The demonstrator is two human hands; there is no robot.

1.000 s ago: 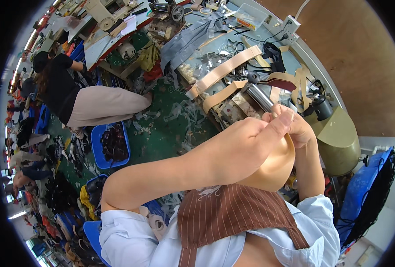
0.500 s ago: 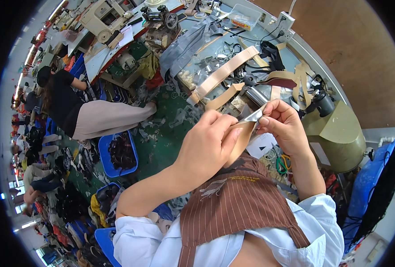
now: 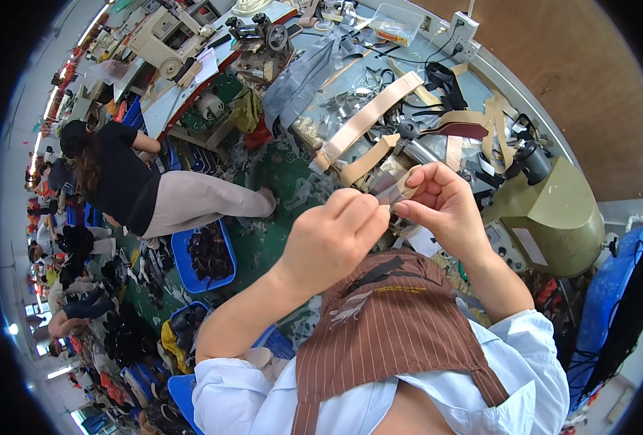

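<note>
Above the brown striped apron [image 3: 397, 326], both of my hands are raised close together in front of the work table. My left hand [image 3: 333, 235] is closed, its thumb and fingers pinching one end of a small tan strip with a greyish, shiny film [image 3: 389, 194]. The other end is between the thumb and bent fingers of my right hand [image 3: 446, 206]. Much of the strip is hidden behind the fingers. Just beyond the hands lie a curved tan strap [image 3: 368, 161] and a longer pale pink-beige strap [image 3: 372, 119], next to a metal cylinder [image 3: 421, 152].
An olive-green machine housing [image 3: 549, 217] stands at the right. Scraps and straps cover the table [image 3: 350, 76]; a power socket block [image 3: 464, 30] is at its back edge. A blue basket [image 3: 204, 264] is on the floor at left, near a co-worker in black [image 3: 122, 174].
The tan strip, which showed a long part down toward the apron, is now mostly hidden by my fingers. My right hand has turned slightly and moved left. The whole view has shifted a little.
</note>
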